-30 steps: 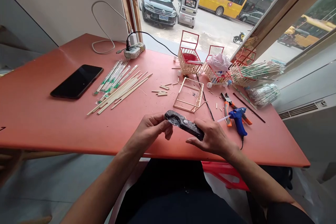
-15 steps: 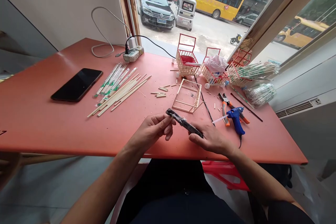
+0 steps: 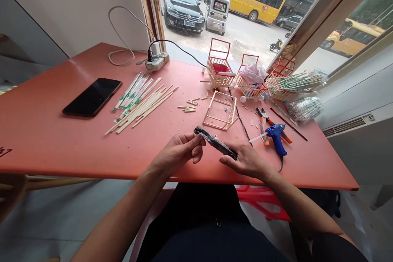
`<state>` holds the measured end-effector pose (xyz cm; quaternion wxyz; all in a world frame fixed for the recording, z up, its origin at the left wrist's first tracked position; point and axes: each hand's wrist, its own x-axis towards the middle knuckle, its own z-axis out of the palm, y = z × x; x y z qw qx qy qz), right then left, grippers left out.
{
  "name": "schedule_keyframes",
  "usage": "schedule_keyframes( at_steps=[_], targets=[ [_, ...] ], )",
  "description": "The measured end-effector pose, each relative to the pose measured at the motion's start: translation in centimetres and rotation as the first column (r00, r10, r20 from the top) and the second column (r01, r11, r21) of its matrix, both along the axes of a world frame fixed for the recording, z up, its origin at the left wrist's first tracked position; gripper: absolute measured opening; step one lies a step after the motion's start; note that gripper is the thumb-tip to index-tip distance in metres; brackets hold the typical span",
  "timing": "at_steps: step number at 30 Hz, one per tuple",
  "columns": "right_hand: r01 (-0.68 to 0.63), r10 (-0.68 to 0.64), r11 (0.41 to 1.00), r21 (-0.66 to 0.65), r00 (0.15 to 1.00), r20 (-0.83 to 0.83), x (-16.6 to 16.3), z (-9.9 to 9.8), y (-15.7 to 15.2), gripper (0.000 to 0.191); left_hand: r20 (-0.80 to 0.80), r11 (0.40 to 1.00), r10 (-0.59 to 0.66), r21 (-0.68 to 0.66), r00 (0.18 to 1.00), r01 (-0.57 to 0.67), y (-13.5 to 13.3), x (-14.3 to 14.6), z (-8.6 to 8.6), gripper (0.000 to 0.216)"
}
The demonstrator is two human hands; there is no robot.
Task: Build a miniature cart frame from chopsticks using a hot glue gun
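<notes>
My right hand (image 3: pixel 248 159) is wrapped round a long, narrow black tool (image 3: pixel 216 143) with whitish residue along its side; its exact kind is unclear. The tool slants up to the left over the table's near part. At its far end, the thumb and forefinger of my left hand (image 3: pixel 182 149) are pinched together. What they pinch is too small or hidden to make out. Just beyond the tool lies a thin wooden stick frame (image 3: pixel 220 127). Short cut stick pieces (image 3: pixel 188 109) are scattered left of that frame.
Long wooden sticks (image 3: pixel 139 110), wrapped sticks (image 3: pixel 132 96) and a phone (image 3: pixel 92 97) lie left on the orange table (image 3: pixel 76 147). Right are a blue glue gun (image 3: pixel 278 139) and orange-handled pliers (image 3: pixel 264 131). Small stick carts (image 3: pixel 219 73) and a power strip (image 3: pixel 157 62) stand at the back.
Both hands keep nearly the same place, and the black tool has rolled slightly, showing more of its whitish side. The whole view has shifted a little.
</notes>
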<state>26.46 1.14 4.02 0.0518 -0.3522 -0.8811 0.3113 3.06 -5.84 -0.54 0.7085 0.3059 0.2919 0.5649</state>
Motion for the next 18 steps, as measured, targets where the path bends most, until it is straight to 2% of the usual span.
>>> schedule_keyframes(
  at_steps=[7,13,18],
  targets=[
    [-0.060,0.057,0.987,0.150,0.998,0.025,0.43,-0.33,0.55,0.063,0.032,0.999,-0.040,-0.005,0.999,0.040,-0.22,-0.17,-0.07,0.048],
    [-0.086,0.093,0.985,0.147,0.995,-0.042,0.69,-0.60,0.64,0.070,0.033,0.998,-0.066,-0.002,0.997,0.066,-0.19,-0.21,-0.13,0.047],
    [-0.075,0.084,0.986,0.149,0.995,-0.056,0.81,-0.97,0.63,0.068,0.022,0.997,-0.082,-0.005,0.996,0.082,-0.30,-0.24,-0.15,0.044]
  ],
)
